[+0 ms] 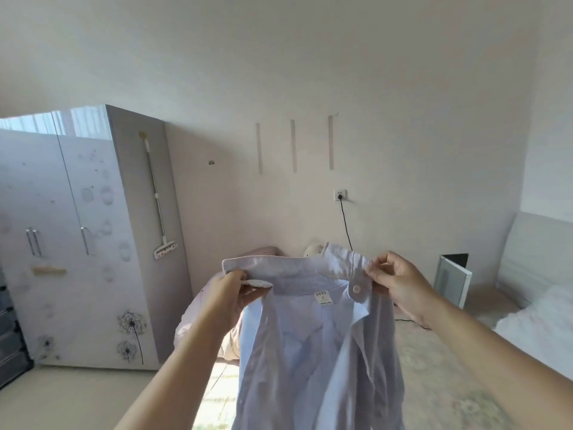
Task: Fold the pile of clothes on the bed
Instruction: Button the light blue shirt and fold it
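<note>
While each grip pinches a collar end, left hand (231,294) and right hand (400,282) hold the shirt (310,352) above the bed (449,383).

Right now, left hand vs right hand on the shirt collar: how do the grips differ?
The left hand holds the left end of the shirt collar, fingers wrapped round the cloth from below. The right hand pinches the right end, by the collar button, with fingertips. The left hand sits slightly lower than the right hand. Both grip the same collar, and the shirt hangs in the air between them.
</note>
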A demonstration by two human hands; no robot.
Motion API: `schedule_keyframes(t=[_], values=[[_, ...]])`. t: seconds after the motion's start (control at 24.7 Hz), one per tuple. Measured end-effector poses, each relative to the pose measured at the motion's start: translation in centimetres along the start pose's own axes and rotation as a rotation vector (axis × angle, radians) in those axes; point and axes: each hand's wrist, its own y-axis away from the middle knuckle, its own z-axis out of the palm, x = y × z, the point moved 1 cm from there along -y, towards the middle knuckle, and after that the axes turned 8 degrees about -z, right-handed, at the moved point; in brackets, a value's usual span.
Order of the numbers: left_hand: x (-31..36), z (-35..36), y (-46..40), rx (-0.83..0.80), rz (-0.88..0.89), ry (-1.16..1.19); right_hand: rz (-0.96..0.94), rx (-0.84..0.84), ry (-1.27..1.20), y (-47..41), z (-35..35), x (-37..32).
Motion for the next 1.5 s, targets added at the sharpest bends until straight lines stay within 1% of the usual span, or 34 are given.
schedule_keyframes(t=[0.04,0.12,0.16,0.2,0.24,0.28,0.36,0.41,0.45,0.49,0.57,0.65,0.69,0.73,0.77,0.81,0.85,0.93,0.97,1.01,1.05,1.09,1.13,1.18,1.26,1.3,1.42,1.5], values=[[1.2,0.2,0.0,-0.017,0.039,0.017,-0.054,0.017,0.139,-0.4,-0.5,-0.8],[2.6,0.8,0.3,-0.110,0.114,-0.048,-0.082,-0.007,0.381,-1.3,-1.5,-2.3],[2.9,1.2,0.5,-0.144,0.155,-0.131,-0.058,-0.048,0.510,-1.8,-2.0,-3.0],[3.0,1.6,0.6,-0.145,0.203,-0.243,-0.024,-0.102,0.634,-2.3,-2.5,-3.6],[3.0,2.0,0.6,-0.110,0.261,-0.372,-0.004,-0.157,0.760,-2.6,-2.8,-4.2],[3.2,2.3,0.6,-0.033,0.332,-0.512,-0.005,-0.212,0.889,-2.9,-3.0,-4.8],[4.5,2.8,0.4,0.223,0.518,-0.818,-0.055,-0.275,1.109,-3.4,-3.4,-5.9],[5.3,3.2,0.5,0.329,0.626,-0.925,-0.096,-0.300,1.126,-3.7,-3.4,-6.5],[6.0,3.5,0.5,0.371,0.730,-0.950,-0.139,-0.328,1.063,-4.0,-3.4,-6.9],[6.6,3.8,0.6,0.358,0.795,-0.920,-0.162,-0.351,0.891,-4.3,-3.3,-7.2],[7.5,4.1,0.5,0.269,0.819,-0.766,-0.098,-0.363,0.425,-4.7,-3.2,-8.1],[8.1,4.3,0.8,0.209,0.819,-0.608,0.004,-0.347,0.039,-5.0,-3.3,-8.8],[8.4,4.5,0.9,0.201,0.836,-0.550,0.036,-0.334,-0.070,-5.4,-3.5,-9.1],[8.9,4.9,1.1,0.207,0.848,-0.525,0.039,-0.321,-0.095,-5.7,-3.6,-9.6],[9.4,5.4,1.3,0.208,0.835,-0.521,0.016,-0.318,-0.076,-6.0,-3.8,-10.0],[9.8,6.1,1.8,0.180,0.772,-0.528,-0.014,-0.317,-0.060,-6.3,-3.8,-10.5],[10.2,6.6,2.1,0.087,0.643,-0.522,-0.028,-0.318,-0.068,-6.5,-3.6,-10.9],[11.1,7.3,3.4,-0.266,0.281,-0.498,-0.006,-0.343,-0.116,-6.8,-3.3,-12.0],[11.5,7.4,4.1,-0.451,0.133,-0.433,0.010,-0.366,-0.130,-7.0,-3.2,-12.5],[11.8,7.4,4.3,-0.581,0.032,-0.322,0.032,-0.388,-0.154,-7.4,-3.3,-12.9],[11.9,7.3,4.4,-0.631,-0.010,-0.201,0.051,-0.401,-0.190,-7.7,-3.5,-13.2],[11.8,7.2,4.4,-0.630,-0.015,-0.112,0.068,-0.406,-0.230,-8.0,-3.9,-13.5],[11.6,7.1,4.3,-0.624,0.040,-0.107,0.072,-0.415,-0.248,-8.2,-4.4,-13.8],[11.4,7.2,4.3,-0.595,0.133,-0.191,0.060,-0.434,-0.233,-8.3,-4.8,-14.0],[10.9,6.9,3.7,-0.618,0.248,-0.356,0.005,-0.487,-0.151,-8.5,-5.4,-14.3],[10.8,6.7,3.7,-0.645,0.239,-0.428,-0.026,-0.515,-0.102,-8.5,-5.6,-14.6],[11.1,6.5,4.1,-0.649,0.124,-0.612,-0.060,-0.589,0.120,-8.4,-5.9,-15.4],[11.2,7.0,4.6,-0.631,0.142,-0.609,-0.072,-0.635,0.246,-8.2,-5.8,-15.9]])
